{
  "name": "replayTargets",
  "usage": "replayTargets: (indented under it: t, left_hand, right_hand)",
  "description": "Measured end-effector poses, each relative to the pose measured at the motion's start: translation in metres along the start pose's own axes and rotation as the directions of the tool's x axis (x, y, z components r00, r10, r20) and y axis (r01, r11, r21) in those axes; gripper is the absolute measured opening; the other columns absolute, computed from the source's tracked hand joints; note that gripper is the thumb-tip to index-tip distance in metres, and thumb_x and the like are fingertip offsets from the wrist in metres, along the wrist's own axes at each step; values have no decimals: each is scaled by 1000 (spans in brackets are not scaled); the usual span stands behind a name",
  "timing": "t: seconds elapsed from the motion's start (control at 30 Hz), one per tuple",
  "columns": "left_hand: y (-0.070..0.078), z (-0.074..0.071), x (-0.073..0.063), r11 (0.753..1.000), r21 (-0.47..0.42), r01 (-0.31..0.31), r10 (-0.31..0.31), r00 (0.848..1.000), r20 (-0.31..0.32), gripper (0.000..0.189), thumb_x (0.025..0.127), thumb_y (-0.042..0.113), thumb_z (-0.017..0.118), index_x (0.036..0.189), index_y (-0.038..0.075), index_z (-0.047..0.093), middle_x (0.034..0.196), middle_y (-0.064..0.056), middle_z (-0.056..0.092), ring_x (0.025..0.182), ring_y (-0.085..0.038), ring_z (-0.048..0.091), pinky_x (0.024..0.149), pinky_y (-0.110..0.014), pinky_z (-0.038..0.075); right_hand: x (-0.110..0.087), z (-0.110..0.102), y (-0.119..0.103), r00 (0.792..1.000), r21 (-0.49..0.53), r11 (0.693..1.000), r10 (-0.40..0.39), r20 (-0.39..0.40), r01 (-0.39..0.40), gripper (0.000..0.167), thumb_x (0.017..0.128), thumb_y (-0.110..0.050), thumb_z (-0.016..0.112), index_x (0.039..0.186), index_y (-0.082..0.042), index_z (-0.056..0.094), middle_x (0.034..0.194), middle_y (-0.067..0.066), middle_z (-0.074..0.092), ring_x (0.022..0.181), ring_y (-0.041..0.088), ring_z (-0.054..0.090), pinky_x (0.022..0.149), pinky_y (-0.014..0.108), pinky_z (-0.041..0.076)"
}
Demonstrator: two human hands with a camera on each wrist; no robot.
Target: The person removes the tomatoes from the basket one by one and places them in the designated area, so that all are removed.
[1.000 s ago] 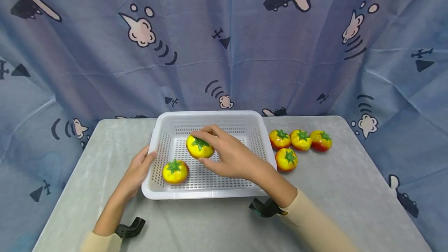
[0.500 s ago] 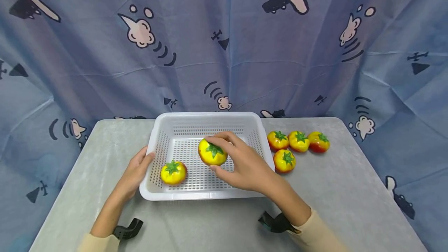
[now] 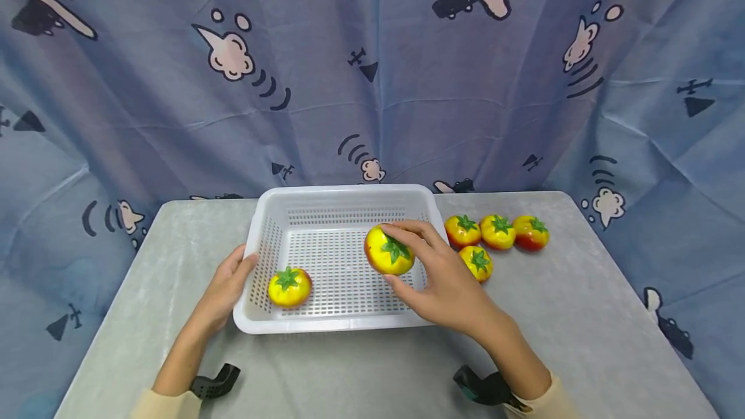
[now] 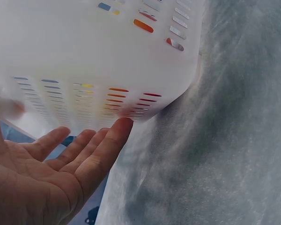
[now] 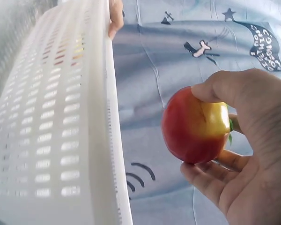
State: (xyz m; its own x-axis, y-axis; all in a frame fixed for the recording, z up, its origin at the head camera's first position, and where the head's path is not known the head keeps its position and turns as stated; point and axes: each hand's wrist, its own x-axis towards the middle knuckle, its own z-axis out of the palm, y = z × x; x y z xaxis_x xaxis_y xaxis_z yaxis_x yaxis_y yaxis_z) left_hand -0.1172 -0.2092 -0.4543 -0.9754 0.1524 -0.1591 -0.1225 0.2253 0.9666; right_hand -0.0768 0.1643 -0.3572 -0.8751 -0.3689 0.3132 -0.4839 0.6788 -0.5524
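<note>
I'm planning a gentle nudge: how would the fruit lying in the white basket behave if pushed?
The fruit would probably roll, given its rounded shape. Its glossy surface may make it slippery. The white basket, with its raised sides, would likely stop it rolling out.

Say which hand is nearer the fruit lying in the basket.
Left. The left hand grips the basket just left of that fruit; the right hand is farther off, to the fruit's right.

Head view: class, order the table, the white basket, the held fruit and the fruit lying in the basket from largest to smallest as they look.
1. Table
2. White basket
3. Held fruit and fruit lying in the basket, unranked: the held one looks larger, but may simply be nearer.
</note>
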Motion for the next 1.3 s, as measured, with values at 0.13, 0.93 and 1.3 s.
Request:
replayTargets:
  t: [0.13, 0.93, 1.3]
  left_hand:
    - [0, 2, 1, 1000, 1, -1, 1, 1000, 2, 57, 116, 30, 35, 166, 5, 24, 154, -34, 50, 124, -41, 69, 89, -38, 68]
    - [2, -1, 0, 1000, -17, 10, -9, 1000, 5, 57, 116, 29, 34, 167, 4, 23, 156, -33, 48, 127, -40, 67, 92, -37, 67]
    - [0, -2, -1, 1000, -2, 22, -22, 1000, -9, 57, 116, 30, 35, 167, 5, 24, 156, -32, 49, 124, -36, 69, 92, -39, 68]
  right_hand:
    - [-10, -6, 10, 998, 7, 1000, 29, -62, -29, 76, 87, -17, 86, 155, -31, 52, 153, 0, 53, 136, 22, 57, 110, 51, 59]
    - [-49, -33, 63, 942, -15, 971, 227, -248, -238, 79, 85, -9, 87, 156, -18, 52, 155, 19, 49, 140, 42, 49, 105, 77, 49]
    - [-54, -43, 95, 920, -20, 950, 295, -258, -311, 75, 89, -13, 85, 155, -10, 50, 154, 25, 48, 136, 50, 51, 100, 77, 51]
